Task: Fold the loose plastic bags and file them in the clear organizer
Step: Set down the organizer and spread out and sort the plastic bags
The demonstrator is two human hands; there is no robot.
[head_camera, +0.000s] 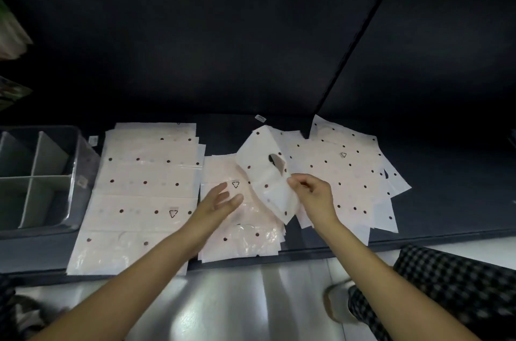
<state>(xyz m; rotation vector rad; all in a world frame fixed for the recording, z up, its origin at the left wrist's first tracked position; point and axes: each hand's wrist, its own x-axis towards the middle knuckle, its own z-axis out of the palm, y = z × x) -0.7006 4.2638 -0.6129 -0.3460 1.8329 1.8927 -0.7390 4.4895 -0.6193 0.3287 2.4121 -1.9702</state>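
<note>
- While the head view shows only one angle, it gives enough: the right hand (312, 195) pinches a thin white plastic bag with dark dots and a cut-out handle hole (268, 173), lifting it off the dark low shelf (446, 201); the bag droops and creases, so I judge it very light, limp and slippery.
- The left hand (220, 201) hovers with fingers straight and relaxed, grasping nothing, over a middle stack of flat dotted white bags (237, 229).
- Best hold, I judge, is at an edge or corner, with a flat palm to press each crease; a single sheet may cling to those beneath.
- More loose dotted bags (349, 173) lie fanned to the right; a neater overlapping pile of the same bags (145, 187) lies to the left, just beside the clear divided plastic organizer (75, 161), whose compartments look unfilled.
- Writing: black triangle recycling-type marks (235, 184) show on several bags; small white stickers (260, 118) are too blurred to read.
</note>
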